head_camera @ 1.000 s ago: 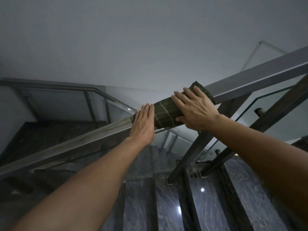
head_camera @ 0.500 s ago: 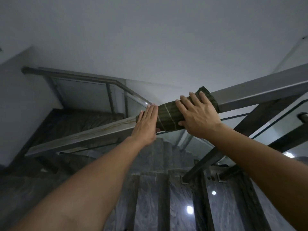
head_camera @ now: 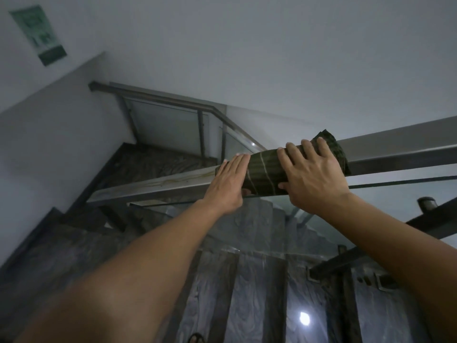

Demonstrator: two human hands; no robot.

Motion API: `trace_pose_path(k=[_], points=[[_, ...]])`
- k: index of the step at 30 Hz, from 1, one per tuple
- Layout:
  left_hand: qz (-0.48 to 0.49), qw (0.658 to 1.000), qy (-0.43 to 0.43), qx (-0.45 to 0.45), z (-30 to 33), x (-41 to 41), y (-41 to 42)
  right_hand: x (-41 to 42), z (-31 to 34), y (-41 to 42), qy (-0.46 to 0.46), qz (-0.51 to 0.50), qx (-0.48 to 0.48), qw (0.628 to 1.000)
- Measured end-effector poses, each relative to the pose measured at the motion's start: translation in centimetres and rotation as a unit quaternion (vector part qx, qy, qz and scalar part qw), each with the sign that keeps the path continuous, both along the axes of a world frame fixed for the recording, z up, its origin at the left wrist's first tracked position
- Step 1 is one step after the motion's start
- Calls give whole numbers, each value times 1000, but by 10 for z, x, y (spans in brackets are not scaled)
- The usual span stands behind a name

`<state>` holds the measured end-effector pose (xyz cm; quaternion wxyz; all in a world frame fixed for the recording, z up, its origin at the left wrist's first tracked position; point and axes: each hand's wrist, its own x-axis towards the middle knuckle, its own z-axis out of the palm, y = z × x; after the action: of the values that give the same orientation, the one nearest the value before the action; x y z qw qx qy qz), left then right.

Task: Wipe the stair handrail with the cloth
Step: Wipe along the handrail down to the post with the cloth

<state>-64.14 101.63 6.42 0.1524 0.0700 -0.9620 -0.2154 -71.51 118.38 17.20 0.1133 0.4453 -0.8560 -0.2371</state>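
A flat grey metal handrail [head_camera: 153, 188] slopes from lower left to upper right across the view. A dark green cloth with thin pale stripes [head_camera: 265, 173] is wrapped over its top and front. My right hand [head_camera: 311, 180] grips the cloth, fingers spread over the top and thumb under the rail's edge. My left hand [head_camera: 228, 181] lies flat on the cloth's left end, fingers straight and together, thumb tucked below. Brownish streaks mark the bare rail to the left of the cloth.
A glass panel [head_camera: 385, 201] hangs under the rail on dark slanted posts [head_camera: 351, 259]. Dark marbled steps [head_camera: 254, 298] descend below. A second railing [head_camera: 173, 99] borders a lower landing at the back. White walls surround the stairwell; a green sign [head_camera: 39, 33] hangs top left.
The view has swung left and flattened the rail's slope, bringing the side wall and sign into sight. Both hands keep the same hold on the cloth, which has barely shifted along the rail.
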Motion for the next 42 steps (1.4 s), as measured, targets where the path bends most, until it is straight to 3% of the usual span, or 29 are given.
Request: trace_pose_path(k=[25, 42], points=[[36, 995, -98, 13, -97, 64, -156, 64, -108, -163, -25, -5, 21, 999], [50, 994, -91, 15, -188, 116, -274, 116, -196, -283, -13, 12, 16, 1000]])
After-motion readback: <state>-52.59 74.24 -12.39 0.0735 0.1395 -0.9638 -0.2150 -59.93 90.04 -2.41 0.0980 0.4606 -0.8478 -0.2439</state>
